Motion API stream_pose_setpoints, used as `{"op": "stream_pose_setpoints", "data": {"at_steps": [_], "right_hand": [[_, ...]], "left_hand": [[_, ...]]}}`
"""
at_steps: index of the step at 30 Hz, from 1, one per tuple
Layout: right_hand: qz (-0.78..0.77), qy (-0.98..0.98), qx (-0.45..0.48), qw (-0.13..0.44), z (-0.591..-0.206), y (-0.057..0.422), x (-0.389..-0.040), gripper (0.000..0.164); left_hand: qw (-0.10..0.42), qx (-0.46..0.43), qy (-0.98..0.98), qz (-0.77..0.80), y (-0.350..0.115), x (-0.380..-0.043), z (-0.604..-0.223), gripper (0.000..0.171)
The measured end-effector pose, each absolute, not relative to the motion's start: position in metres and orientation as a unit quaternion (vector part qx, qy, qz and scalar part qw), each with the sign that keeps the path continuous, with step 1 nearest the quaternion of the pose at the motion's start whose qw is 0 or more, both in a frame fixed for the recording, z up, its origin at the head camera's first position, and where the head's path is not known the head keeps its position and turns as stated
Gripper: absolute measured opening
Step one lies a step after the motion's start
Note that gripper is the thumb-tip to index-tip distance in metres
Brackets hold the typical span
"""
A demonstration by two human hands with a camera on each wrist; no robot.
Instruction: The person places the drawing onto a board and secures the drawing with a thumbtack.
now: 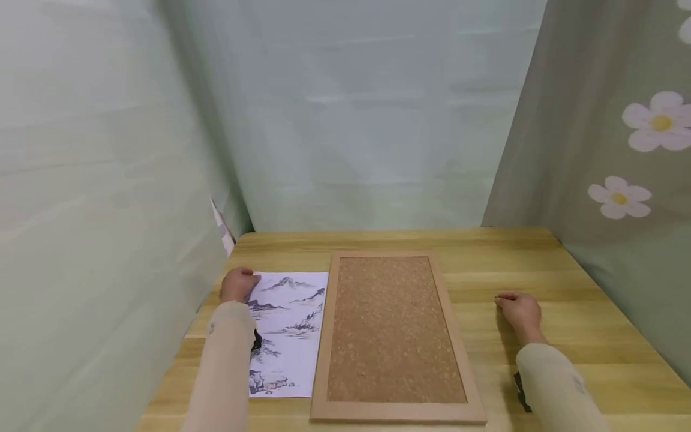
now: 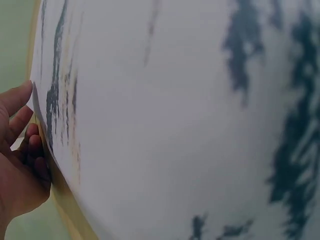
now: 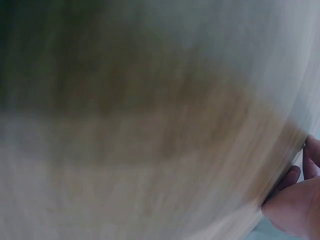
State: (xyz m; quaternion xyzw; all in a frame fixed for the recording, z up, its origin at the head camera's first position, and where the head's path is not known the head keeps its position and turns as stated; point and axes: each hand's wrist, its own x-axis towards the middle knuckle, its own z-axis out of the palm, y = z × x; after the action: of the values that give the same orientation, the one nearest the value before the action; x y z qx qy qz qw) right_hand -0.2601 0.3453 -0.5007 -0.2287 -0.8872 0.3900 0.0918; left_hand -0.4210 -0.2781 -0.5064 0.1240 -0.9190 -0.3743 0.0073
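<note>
A white paper sheet printed with an ink landscape of mountains and trees lies on the table, left of a wood-framed cork board. My left hand pinches the sheet's upper left edge. In the left wrist view the thumb and fingertips of my left hand meet at the paper's rim. Right of the board, my right hand is low over the table, thumb and fingers together. A tiny dark thing shows at its fingertips, too small to identify. The right wrist view catches only part of my right hand.
The wood-grain table runs back to a pale green curtain. More fabric hangs on the left, and a curtain with white flowers closes off the right side. The board's frame edge lies right beside the paper.
</note>
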Motion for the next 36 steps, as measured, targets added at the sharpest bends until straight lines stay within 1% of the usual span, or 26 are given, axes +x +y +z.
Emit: {"op": "stream_pose_setpoints", "data": {"at_steps": [6, 12, 16, 19, 22, 25, 27, 36], "right_hand": [[0.396, -0.888, -0.218, 0.085, -0.499, 0.333, -0.268, 0.032], [0.407, -0.884, -0.215, 0.083, -0.498, 0.327, -0.271, 0.030], [0.400, -0.888, -0.211, 0.081, -0.498, 0.324, -0.274, 0.029], [0.392, -0.893, -0.207, 0.080, -0.500, 0.323, -0.275, 0.029], [0.385, -0.897, -0.203, 0.080, -0.502, 0.322, -0.277, 0.030], [0.378, -0.901, -0.198, 0.082, -0.503, 0.324, -0.279, 0.030], [0.373, -0.903, -0.196, 0.088, -0.502, 0.325, -0.280, 0.030], [0.374, -0.902, -0.193, 0.095, -0.499, 0.336, -0.286, 0.031]], "left_hand": [[0.007, 0.136, -0.918, -0.372, -0.296, -0.411, -0.506, 0.040], [0.011, 0.153, -0.921, -0.357, -0.298, -0.405, -0.503, 0.035], [0.013, 0.149, -0.925, -0.350, -0.300, -0.402, -0.503, 0.032], [0.025, 0.132, -0.928, -0.347, -0.307, -0.400, -0.505, 0.032], [0.052, 0.110, -0.931, -0.345, -0.315, -0.399, -0.503, 0.031], [0.080, 0.096, -0.929, -0.348, -0.323, -0.399, -0.495, 0.030], [0.089, 0.091, -0.924, -0.361, -0.326, -0.400, -0.488, 0.029], [0.082, 0.076, -0.891, -0.439, -0.336, -0.407, -0.448, 0.032]]}}
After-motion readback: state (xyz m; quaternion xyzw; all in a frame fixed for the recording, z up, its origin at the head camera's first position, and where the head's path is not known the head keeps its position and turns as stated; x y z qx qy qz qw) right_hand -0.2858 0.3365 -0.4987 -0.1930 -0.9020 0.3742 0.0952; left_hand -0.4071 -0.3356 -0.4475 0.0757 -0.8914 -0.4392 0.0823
